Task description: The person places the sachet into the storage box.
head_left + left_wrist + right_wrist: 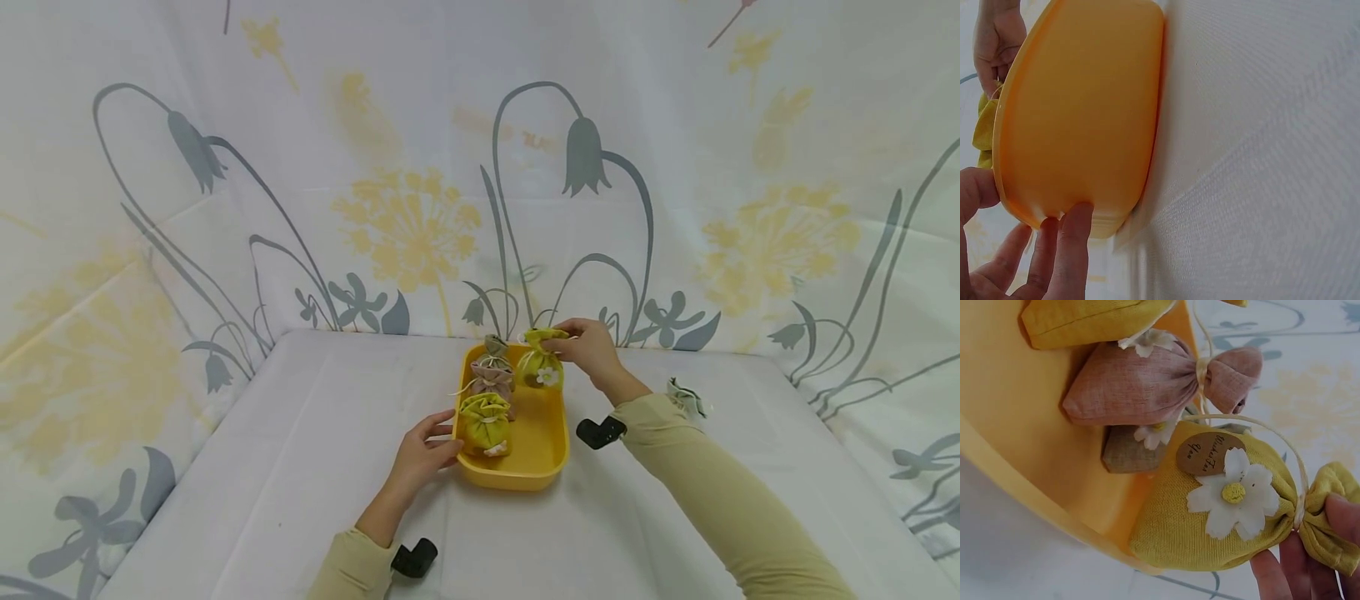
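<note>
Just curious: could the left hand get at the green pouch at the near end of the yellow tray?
Probably yes. The left hand touches the yellow tray at its near left rim, right beside the green pouch, and nothing lies between them.

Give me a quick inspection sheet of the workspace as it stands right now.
Surface: table under a white cloth, smooth.
Job's things: yellow tray holds a yellow-green pouch with daisy at the far right, a pink pouch, a khaki pouch behind it and a green pouch at the near left.
Clutter: one small grey-green thing beside the right sleeve; cannot tell what.
Hands: left hand touches the tray's left wall; right hand pinches the daisy pouch's gathered top.
Cables: nothing seen.
Surroundings: flower-print curtain behind and at both sides.
</note>
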A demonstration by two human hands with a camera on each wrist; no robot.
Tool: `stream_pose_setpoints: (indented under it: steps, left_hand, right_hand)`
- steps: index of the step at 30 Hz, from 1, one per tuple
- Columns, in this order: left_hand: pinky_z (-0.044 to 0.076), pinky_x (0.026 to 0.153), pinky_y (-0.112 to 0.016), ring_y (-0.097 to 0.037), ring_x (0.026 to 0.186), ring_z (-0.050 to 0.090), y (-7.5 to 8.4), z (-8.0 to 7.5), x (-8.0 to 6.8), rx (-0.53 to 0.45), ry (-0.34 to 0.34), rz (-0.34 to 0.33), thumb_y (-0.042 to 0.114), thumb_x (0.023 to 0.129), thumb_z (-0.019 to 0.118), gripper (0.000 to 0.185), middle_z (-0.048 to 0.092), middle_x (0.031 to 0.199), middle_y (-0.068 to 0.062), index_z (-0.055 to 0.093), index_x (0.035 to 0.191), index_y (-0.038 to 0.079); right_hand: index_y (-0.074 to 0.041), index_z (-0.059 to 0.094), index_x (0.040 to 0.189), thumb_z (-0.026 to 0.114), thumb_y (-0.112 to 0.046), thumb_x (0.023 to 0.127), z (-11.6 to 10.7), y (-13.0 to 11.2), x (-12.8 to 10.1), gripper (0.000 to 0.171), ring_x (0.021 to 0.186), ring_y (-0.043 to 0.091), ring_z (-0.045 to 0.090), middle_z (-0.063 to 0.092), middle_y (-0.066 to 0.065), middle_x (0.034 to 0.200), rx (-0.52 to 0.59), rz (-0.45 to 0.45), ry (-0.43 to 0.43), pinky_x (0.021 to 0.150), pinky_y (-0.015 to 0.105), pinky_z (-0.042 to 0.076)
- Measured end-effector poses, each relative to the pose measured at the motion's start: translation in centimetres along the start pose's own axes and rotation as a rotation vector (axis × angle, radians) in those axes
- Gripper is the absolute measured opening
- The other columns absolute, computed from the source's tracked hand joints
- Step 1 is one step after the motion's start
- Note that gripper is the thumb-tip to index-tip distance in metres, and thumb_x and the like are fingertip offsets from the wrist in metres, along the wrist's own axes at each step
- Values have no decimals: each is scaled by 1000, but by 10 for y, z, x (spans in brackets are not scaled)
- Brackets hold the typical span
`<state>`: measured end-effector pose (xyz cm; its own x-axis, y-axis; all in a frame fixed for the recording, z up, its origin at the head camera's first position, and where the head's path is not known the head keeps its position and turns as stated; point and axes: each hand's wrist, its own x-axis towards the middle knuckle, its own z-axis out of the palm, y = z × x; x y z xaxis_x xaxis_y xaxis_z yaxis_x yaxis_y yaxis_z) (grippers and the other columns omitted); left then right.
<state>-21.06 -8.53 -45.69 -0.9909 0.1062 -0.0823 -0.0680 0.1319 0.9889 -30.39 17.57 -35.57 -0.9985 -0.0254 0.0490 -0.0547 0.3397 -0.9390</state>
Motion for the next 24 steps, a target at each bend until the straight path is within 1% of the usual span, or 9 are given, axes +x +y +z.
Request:
stream_pose_setpoints:
  steps: [5,9,12,19,24]
  left_hand:
    - [56,73,-34,-27,97,61,0,0,1,1,-4,-2,11,84,67,53,55,116,-18,48,133,3]
    - [56,74,-35,-27,97,61,1,0,0,-2,-5,-7,11,85,66,53,55,116,-18,48,133,3]
    - [56,74,-34,-27,97,61,2,1,-1,-2,-2,-15,13,85,66,53,54,117,-18,48,134,4]
    - [56,74,-34,-27,98,61,2,0,-2,3,-1,-6,13,85,67,53,54,117,-18,48,134,4]
    - [56,74,-34,-28,98,61,1,0,-1,5,-1,2,13,85,66,53,55,117,-18,48,133,4]
  right_hand:
    - [9,61,107,70,-4,81,3,2,2,31,83,21,64,60,16,98,0,-15,-5,76,33,55]
    - [7,62,106,71,-6,81,5,10,2,30,86,24,63,61,17,100,-49,2,-18,77,33,55]
    - [8,62,106,70,-6,81,6,16,2,29,87,24,61,62,18,101,-68,7,-34,78,34,54]
    - [8,64,101,73,-6,78,6,23,3,28,78,19,60,64,15,94,-120,-2,-51,72,30,55]
    - [8,64,101,73,-5,78,5,30,3,29,79,18,58,63,13,94,-140,20,-70,71,28,55]
